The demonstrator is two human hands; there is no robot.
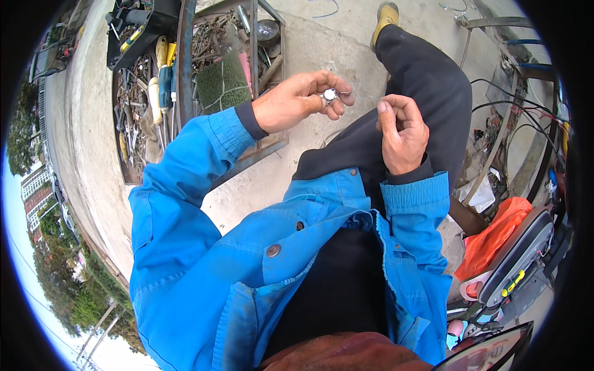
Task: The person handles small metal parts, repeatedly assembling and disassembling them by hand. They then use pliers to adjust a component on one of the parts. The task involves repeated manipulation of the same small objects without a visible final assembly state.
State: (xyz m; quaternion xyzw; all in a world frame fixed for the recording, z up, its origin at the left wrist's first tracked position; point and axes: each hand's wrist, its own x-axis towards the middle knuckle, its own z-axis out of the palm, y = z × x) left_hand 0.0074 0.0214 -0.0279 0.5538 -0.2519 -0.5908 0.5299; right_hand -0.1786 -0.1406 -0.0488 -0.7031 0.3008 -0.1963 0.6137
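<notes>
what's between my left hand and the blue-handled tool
In the head view, a rough green pad, a pink strip and long metal bars lie between your left hand and the blue-handled tool.

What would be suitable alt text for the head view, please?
The left hand holds a small, shiny metal part; the right hand, curled, is nearby. A metal tray of tools lies beyond the blue left sleeve.

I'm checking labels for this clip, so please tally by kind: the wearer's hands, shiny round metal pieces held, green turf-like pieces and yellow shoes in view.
Hands: 2 (left hand, right hand)
Shiny metal piece: 1
Green turf-like piece: 1
Yellow shoe: 1
Total: 5
</notes>
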